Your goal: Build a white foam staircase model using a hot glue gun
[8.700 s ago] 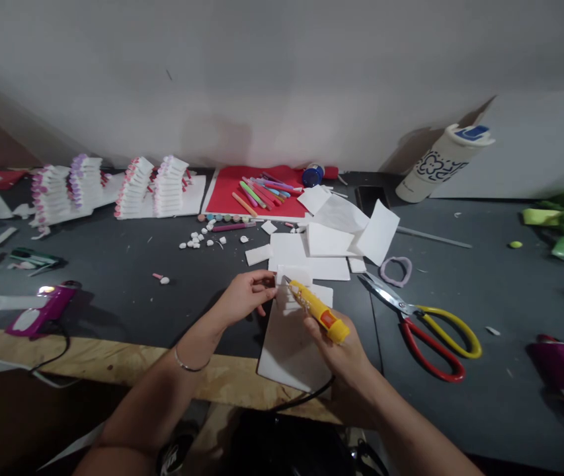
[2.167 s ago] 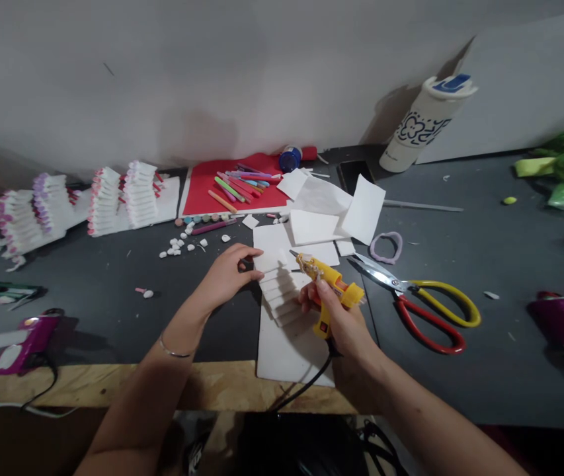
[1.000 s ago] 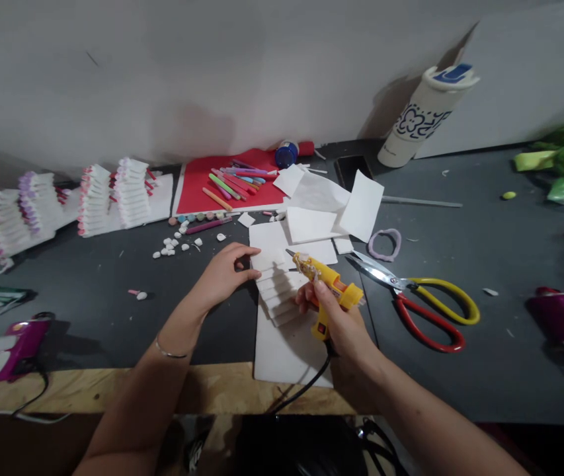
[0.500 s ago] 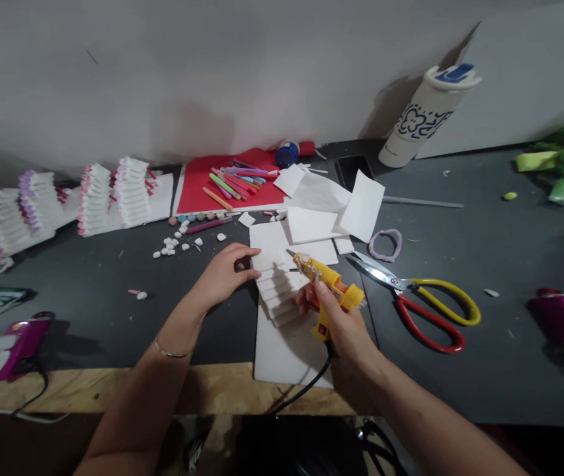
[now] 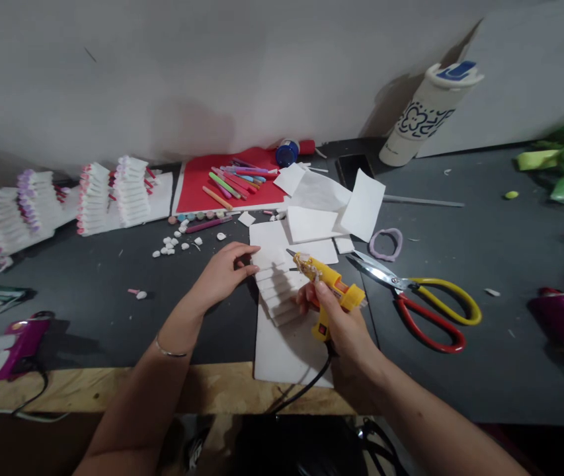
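Observation:
My right hand [image 5: 338, 317] is wrapped round a yellow glue gun [image 5: 331, 281], its nozzle pointing left, close above a small white piece [image 5: 269, 258]. A black cord hangs from the gun's handle. The thumb and index finger of my left hand [image 5: 227, 274] hold the left edge of that white piece, which lies at the upper end of a row of overlapping white strips [image 5: 276, 294]. Under the strips are white boards [image 5: 286, 357]. My right fingers and the gun hide part of the strips.
Loose white paper sheets [image 5: 363, 205] lie behind the gun. Open scissors [image 5: 410, 291] rest at right, near a lilac ring [image 5: 385, 244]. Markers [image 5: 242, 182] lie on red sheet. A tumbler [image 5: 425, 119] stands at the back. Small white lumps [image 5: 170, 244] are at left.

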Action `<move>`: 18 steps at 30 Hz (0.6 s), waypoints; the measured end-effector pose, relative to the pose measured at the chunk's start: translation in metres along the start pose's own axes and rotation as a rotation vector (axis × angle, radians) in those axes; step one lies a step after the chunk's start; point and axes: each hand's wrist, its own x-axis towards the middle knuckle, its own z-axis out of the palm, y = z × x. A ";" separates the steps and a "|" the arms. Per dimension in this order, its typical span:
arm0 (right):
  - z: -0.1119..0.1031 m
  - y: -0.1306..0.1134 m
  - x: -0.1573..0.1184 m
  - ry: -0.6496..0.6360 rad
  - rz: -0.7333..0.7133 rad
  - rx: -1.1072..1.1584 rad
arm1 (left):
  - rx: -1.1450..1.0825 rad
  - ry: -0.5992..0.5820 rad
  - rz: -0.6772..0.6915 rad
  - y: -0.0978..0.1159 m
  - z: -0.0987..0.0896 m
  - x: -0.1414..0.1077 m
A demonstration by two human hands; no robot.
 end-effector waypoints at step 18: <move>0.000 0.000 0.000 0.015 0.005 -0.017 | -0.015 0.008 -0.005 0.000 0.000 0.000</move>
